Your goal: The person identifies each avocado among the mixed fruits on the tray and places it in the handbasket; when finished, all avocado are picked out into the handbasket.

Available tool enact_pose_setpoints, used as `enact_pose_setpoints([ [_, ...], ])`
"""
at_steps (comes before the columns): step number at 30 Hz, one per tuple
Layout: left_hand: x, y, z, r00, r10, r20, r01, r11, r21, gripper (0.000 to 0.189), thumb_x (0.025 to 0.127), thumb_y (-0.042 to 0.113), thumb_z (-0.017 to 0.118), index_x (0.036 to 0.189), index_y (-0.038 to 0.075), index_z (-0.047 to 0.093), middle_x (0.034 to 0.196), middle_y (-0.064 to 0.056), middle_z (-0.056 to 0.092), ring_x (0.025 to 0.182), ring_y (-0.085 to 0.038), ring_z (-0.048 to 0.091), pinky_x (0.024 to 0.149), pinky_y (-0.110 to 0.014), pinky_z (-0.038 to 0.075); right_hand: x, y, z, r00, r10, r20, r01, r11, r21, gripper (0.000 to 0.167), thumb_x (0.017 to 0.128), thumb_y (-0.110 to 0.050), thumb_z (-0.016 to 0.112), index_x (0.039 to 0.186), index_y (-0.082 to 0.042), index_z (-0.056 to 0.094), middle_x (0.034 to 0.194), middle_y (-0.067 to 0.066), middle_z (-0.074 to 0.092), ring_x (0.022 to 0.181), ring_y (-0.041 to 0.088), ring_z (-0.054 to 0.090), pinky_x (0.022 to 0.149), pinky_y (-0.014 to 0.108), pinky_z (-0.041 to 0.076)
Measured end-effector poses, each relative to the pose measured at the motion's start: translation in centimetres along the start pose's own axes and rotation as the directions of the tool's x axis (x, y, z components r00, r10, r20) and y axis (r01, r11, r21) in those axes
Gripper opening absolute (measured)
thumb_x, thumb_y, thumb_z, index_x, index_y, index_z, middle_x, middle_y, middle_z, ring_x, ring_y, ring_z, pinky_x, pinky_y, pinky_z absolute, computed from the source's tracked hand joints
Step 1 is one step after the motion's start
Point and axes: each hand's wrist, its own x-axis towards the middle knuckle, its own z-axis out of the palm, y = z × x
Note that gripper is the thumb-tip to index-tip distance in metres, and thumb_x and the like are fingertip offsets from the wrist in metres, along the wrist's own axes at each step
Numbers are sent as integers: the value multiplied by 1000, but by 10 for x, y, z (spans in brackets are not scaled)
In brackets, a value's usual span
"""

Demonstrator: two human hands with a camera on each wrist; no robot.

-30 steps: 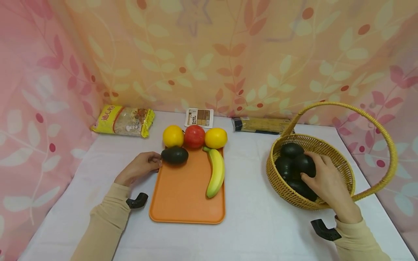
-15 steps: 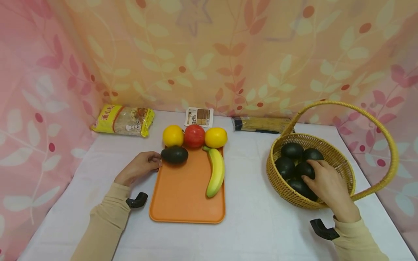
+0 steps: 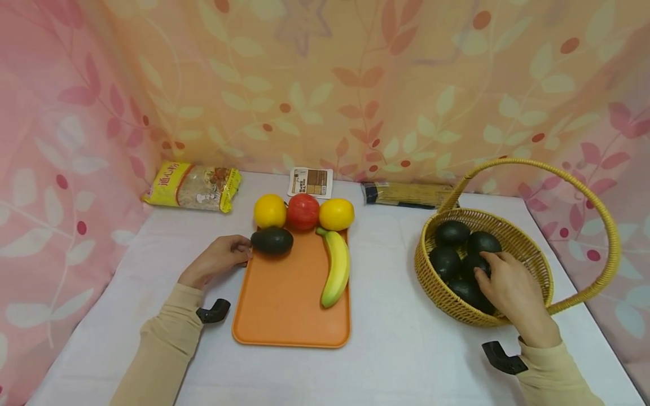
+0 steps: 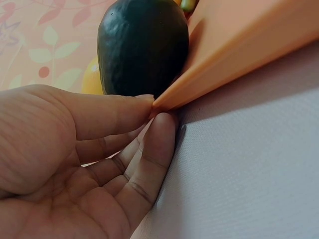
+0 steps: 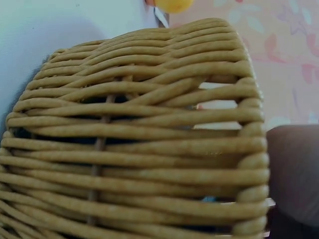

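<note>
My left hand (image 3: 219,258) pinches the left rim of the orange tray (image 3: 289,307) between thumb and fingers, as the left wrist view shows up close. Just beyond the fingertips a dark avocado (image 3: 272,241) lies on the tray's upper left corner. A banana (image 3: 336,270) lies along the tray's right side. Inside the wicker basket (image 3: 425,282), my right hand (image 3: 513,285) has its thumb and fingers around the side of an avocado (image 3: 474,264), partly covering it. Several other avocados (image 3: 452,233) sit about it. The right wrist view shows mostly basket weave (image 5: 149,129), which hides the fingertips.
Across the tray's far end sit two yellow fruits (image 3: 270,211) with a red apple (image 3: 303,211) between them. Behind are a yellow food bag (image 3: 195,187), a small white packet (image 3: 311,182) and a noodle pack (image 3: 406,194). The basket's tall handle (image 3: 606,237) arches to the right.
My right hand has lowered an avocado among the others and shifted slightly right, exposing another avocado behind it. The left hand and the tray have stayed in place.
</note>
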Motion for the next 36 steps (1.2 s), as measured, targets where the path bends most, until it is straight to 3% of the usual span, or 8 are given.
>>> enact_pose_setpoints([
  [10,-1,0,0,1000,7,8,-7,1000,-9,36,93,9,60,124,-9,55,108,-19,66,93,-20,60,81,-27,49,-2,-4,-2,999,9,35,-9,1000,0,46,84,-15,68,124,4,57,119,36,54,101,55,55,77,66,46],
  [18,1,-2,0,1000,-4,-2,4,1000,5,36,94,10,60,125,-7,56,109,-19,66,95,-21,60,83,-29,49,1,-29,-5,988,-70,-138,75,996,38,43,86,-20,70,120,5,61,118,32,57,105,52,55,86,66,44],
  [25,2,-2,0,1000,-1,7,1,1000,3,35,94,10,59,125,-7,56,109,-19,66,94,-21,61,83,-30,50,5,-60,-10,979,-116,-170,133,987,94,49,94,-31,64,131,1,56,126,30,56,112,50,53,91,65,42],
  [29,2,-2,0,1000,1,7,-1,1000,6,36,94,10,60,125,-7,56,109,-19,66,94,-20,61,83,-29,50,9,-81,-13,957,-175,-230,206,971,118,48,91,-26,67,129,2,57,126,30,57,115,48,54,93,64,42],
  [36,2,-3,-1,1000,4,6,-4,1000,11,37,93,10,60,125,-8,55,107,-18,66,93,-20,60,82,-29,50,21,-126,-10,880,-354,-316,398,914,85,50,87,-24,72,127,2,59,122,23,62,114,39,59,95,55,48],
])
